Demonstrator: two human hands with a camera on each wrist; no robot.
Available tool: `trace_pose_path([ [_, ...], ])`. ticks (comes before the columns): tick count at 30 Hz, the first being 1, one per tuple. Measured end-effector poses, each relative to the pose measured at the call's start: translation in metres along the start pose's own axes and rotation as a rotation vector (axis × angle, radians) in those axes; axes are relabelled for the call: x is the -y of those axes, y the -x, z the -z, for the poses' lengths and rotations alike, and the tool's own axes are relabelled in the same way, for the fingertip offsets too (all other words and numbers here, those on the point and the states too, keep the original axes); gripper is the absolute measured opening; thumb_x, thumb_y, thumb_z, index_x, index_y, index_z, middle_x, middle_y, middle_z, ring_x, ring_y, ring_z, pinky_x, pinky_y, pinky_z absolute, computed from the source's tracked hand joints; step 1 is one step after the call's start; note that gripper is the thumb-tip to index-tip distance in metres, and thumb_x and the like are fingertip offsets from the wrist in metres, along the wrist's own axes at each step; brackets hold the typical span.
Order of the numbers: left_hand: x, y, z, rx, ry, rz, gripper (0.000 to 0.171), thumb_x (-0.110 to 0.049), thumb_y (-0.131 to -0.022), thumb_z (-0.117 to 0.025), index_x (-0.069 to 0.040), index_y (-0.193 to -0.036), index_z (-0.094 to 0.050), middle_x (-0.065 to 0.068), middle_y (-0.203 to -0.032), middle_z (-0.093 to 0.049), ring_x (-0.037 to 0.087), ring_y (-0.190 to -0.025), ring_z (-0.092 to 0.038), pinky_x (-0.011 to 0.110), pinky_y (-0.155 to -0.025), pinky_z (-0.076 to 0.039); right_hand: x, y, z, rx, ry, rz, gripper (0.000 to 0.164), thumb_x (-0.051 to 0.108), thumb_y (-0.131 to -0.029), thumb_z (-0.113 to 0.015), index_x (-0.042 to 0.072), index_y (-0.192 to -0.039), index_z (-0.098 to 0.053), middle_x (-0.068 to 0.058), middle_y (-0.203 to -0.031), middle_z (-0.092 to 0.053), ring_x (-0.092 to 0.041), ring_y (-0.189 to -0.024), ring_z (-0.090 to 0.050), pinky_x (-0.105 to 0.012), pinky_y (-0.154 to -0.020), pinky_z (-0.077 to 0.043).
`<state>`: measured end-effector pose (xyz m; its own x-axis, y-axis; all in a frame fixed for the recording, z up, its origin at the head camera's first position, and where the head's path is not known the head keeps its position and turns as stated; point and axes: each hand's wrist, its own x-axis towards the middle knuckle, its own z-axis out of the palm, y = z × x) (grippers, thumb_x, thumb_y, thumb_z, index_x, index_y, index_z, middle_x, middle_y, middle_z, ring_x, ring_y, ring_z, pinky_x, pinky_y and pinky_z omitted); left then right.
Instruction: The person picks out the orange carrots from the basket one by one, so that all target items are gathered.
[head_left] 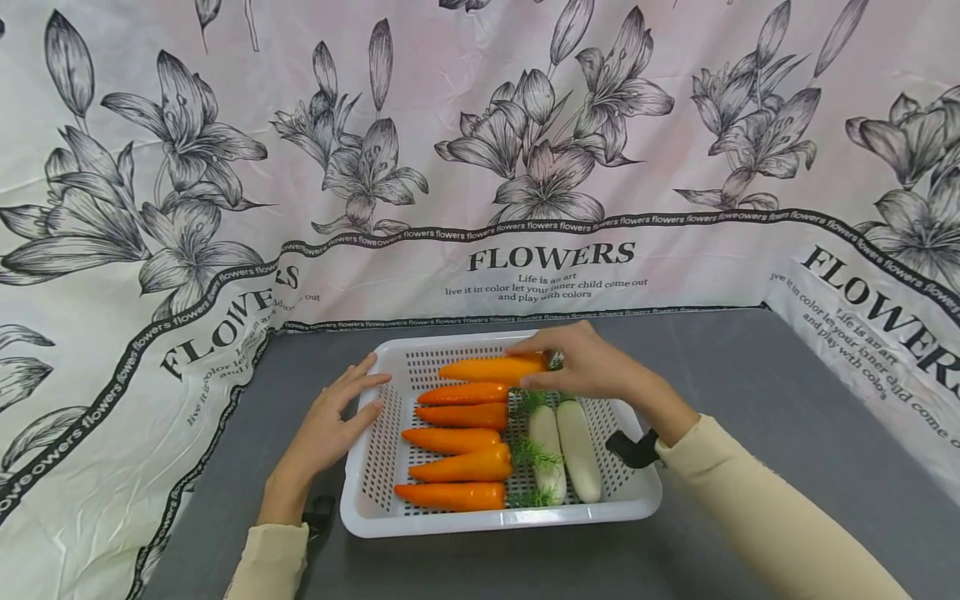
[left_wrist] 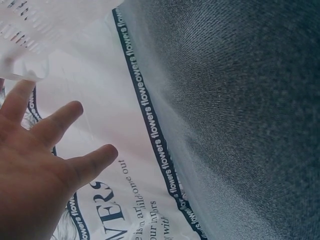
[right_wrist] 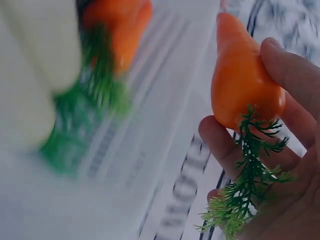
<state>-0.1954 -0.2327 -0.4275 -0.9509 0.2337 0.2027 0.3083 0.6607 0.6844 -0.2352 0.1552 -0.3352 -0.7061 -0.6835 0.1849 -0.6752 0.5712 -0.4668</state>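
Near side of basket: dark grey surface. Basket's left half: five loose carrots in a row; right half: two white radishes. Left grip, holding nothing, fingers extended at basket's left rim. Basket's far side: right grip grasps a sixth carrot by its thick, leafy end. Judgement: move it level, parallel to the row, foliage untangled, left grip steadying the rim. Beyond basket, cloth reads "FLOWERS", "Life is an art live it in color let your inner child come out and play with colors"; border repeats "flowers".
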Motion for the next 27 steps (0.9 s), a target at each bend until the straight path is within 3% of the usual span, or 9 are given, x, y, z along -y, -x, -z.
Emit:
trace_pose_path([
  [6,-0.002,-0.001,0.000,-0.003,-0.003,-0.001,0.042,-0.031,-0.101,-0.060,-0.021,-0.142,-0.060,0.004,-0.169,-0.030,0.044,-0.157,-0.018,0.079,-0.117,-0.005,-0.036,0.033,0.030,-0.134,-0.066,-0.247,0.049,0.029,-0.092,-0.076,0.014,-0.138,-0.065,-0.007,-0.122,-0.072,-0.020,-0.094,-0.065,-0.032,-0.070,-0.053],
  [10,-0.001,-0.001,0.000,-0.001,-0.005,0.004,0.042,-0.032,-0.101,-0.060,-0.021,-0.142,-0.060,0.003,-0.169,-0.029,0.044,-0.157,-0.018,0.079,-0.118,-0.005,-0.062,0.058,0.037,-0.235,-0.085,-0.405,0.053,0.038,-0.094,-0.074,0.017,-0.141,-0.063,-0.013,-0.123,-0.070,-0.026,-0.096,-0.062,-0.032,-0.067,-0.050],
  [20,-0.002,0.001,-0.001,0.001,-0.007,0.009,0.041,-0.032,-0.101,-0.059,-0.022,-0.141,-0.061,0.004,-0.169,-0.030,0.046,-0.156,-0.019,0.079,-0.117,-0.005,-0.112,0.106,0.000,-0.476,-0.051,-0.579,0.056,0.040,-0.094,-0.072,0.005,-0.137,-0.063,-0.025,-0.123,-0.070,-0.034,-0.093,-0.068,-0.024,-0.063,-0.052],
  [27,-0.002,0.001,0.000,-0.001,-0.005,0.012,0.041,-0.032,-0.101,-0.059,-0.023,-0.141,-0.061,0.003,-0.168,-0.030,0.045,-0.156,-0.018,0.079,-0.117,-0.005,-0.131,0.120,-0.023,-0.534,0.005,-0.649,0.055,0.037,-0.093,-0.074,0.000,-0.131,-0.066,-0.029,-0.117,-0.071,-0.042,-0.096,-0.070,-0.027,-0.066,-0.052],
])
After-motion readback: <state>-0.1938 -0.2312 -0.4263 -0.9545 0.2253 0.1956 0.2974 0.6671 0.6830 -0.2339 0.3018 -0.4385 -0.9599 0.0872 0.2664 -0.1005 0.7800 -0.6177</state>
